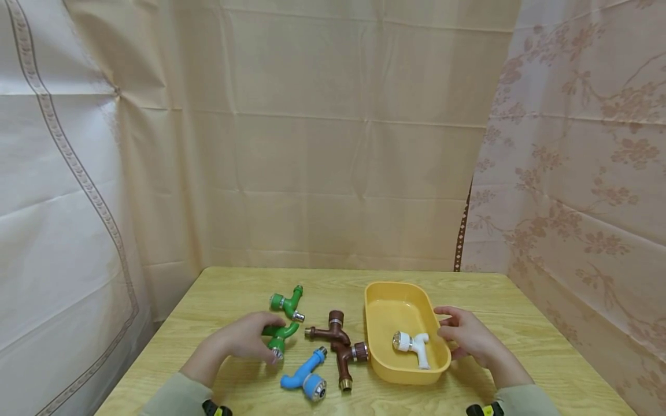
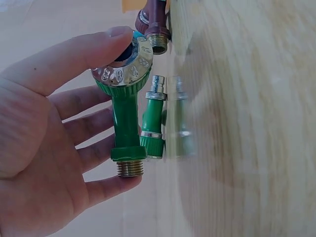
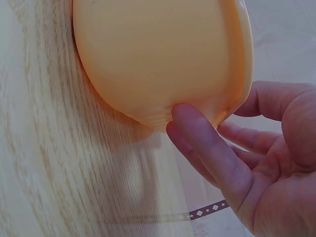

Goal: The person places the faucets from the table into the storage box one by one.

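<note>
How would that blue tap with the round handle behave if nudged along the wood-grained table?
The blue, plastic-looking tap would probably stay stiff, since its body looks rigid. It may swivel rather than roll far, because its bent spout and round handle stick out. The shiny, metal-looking handle cap might make that end heavier.
</note>
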`<act>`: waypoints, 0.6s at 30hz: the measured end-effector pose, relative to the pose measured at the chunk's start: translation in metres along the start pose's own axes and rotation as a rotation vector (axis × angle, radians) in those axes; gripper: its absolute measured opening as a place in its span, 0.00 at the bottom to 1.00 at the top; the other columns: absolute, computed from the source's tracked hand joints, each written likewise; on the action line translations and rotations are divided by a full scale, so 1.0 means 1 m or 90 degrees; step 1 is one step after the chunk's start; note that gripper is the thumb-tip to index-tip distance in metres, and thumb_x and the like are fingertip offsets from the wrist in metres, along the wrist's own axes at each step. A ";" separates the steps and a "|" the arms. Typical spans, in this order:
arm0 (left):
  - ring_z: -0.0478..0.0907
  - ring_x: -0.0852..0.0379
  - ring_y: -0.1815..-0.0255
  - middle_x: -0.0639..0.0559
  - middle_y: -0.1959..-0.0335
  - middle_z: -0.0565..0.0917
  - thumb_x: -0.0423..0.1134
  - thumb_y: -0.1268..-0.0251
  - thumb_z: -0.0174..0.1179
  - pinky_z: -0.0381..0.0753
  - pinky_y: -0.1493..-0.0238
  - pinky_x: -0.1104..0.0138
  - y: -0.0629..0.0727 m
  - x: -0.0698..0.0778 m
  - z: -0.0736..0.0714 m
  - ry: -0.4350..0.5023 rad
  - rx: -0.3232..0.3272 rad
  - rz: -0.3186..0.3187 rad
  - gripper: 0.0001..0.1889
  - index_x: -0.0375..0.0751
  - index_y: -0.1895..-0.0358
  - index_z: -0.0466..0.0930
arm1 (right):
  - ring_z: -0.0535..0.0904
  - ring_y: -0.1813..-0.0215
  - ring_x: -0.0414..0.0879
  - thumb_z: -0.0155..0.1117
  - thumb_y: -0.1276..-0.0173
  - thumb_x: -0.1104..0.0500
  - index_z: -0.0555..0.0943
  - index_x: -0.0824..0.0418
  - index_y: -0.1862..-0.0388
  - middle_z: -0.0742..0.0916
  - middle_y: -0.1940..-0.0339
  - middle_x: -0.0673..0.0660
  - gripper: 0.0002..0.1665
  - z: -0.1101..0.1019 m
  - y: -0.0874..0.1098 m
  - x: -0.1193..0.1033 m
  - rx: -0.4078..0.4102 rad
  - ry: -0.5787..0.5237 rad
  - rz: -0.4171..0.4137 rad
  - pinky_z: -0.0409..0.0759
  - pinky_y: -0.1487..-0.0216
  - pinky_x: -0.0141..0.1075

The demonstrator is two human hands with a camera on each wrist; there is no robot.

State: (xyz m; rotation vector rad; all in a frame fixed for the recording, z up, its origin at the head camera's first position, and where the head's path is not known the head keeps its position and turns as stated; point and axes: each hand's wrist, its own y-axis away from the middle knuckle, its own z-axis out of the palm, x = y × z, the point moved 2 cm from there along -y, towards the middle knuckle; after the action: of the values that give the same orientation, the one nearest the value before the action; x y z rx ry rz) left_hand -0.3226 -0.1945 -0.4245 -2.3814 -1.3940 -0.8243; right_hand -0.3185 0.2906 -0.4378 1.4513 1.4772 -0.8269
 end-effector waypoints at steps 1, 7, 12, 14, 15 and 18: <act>0.77 0.51 0.46 0.57 0.47 0.82 0.44 0.55 0.82 0.74 0.41 0.41 0.000 0.001 0.000 0.003 0.001 0.002 0.36 0.45 0.38 0.80 | 0.82 0.55 0.54 0.59 0.31 0.70 0.62 0.70 0.24 0.78 0.44 0.71 0.37 0.000 0.000 0.000 0.001 0.000 0.002 0.87 0.68 0.52; 0.77 0.50 0.45 0.54 0.46 0.81 0.43 0.54 0.82 0.76 0.42 0.44 -0.003 0.004 -0.001 0.005 0.012 0.026 0.36 0.43 0.38 0.80 | 0.83 0.55 0.54 0.59 0.31 0.70 0.62 0.71 0.24 0.77 0.43 0.72 0.37 0.000 -0.001 -0.001 -0.002 0.000 -0.001 0.87 0.68 0.52; 0.76 0.48 0.42 0.51 0.42 0.80 0.46 0.53 0.82 0.77 0.42 0.45 -0.008 0.009 -0.001 -0.006 0.020 0.032 0.37 0.44 0.36 0.79 | 0.83 0.55 0.55 0.59 0.30 0.69 0.61 0.71 0.24 0.77 0.43 0.72 0.37 0.000 0.000 0.000 -0.006 0.000 -0.002 0.87 0.68 0.53; 0.76 0.47 0.41 0.51 0.41 0.80 0.46 0.53 0.82 0.76 0.41 0.45 -0.009 0.012 -0.001 -0.013 0.025 0.035 0.37 0.46 0.36 0.80 | 0.83 0.55 0.54 0.59 0.30 0.69 0.62 0.71 0.24 0.77 0.43 0.72 0.37 0.000 0.000 -0.001 -0.005 0.001 -0.001 0.87 0.68 0.52; 0.76 0.46 0.40 0.51 0.41 0.80 0.46 0.53 0.82 0.76 0.41 0.44 -0.010 0.014 -0.001 -0.014 0.027 0.038 0.37 0.46 0.36 0.80 | 0.83 0.55 0.54 0.59 0.30 0.69 0.62 0.71 0.24 0.77 0.43 0.72 0.37 0.000 0.000 -0.001 -0.004 0.002 0.000 0.87 0.68 0.52; 0.76 0.45 0.40 0.51 0.41 0.80 0.45 0.54 0.82 0.75 0.40 0.44 -0.012 0.019 -0.002 -0.019 0.033 0.050 0.37 0.45 0.36 0.79 | 0.83 0.55 0.54 0.59 0.30 0.70 0.62 0.71 0.24 0.77 0.43 0.72 0.37 0.000 0.000 0.000 -0.003 0.001 0.000 0.87 0.68 0.52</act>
State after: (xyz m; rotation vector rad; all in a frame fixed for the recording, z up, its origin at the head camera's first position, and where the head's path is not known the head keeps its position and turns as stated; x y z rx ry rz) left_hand -0.3265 -0.1753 -0.4126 -2.4017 -1.3081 -0.7254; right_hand -0.3184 0.2906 -0.4377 1.4495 1.4795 -0.8211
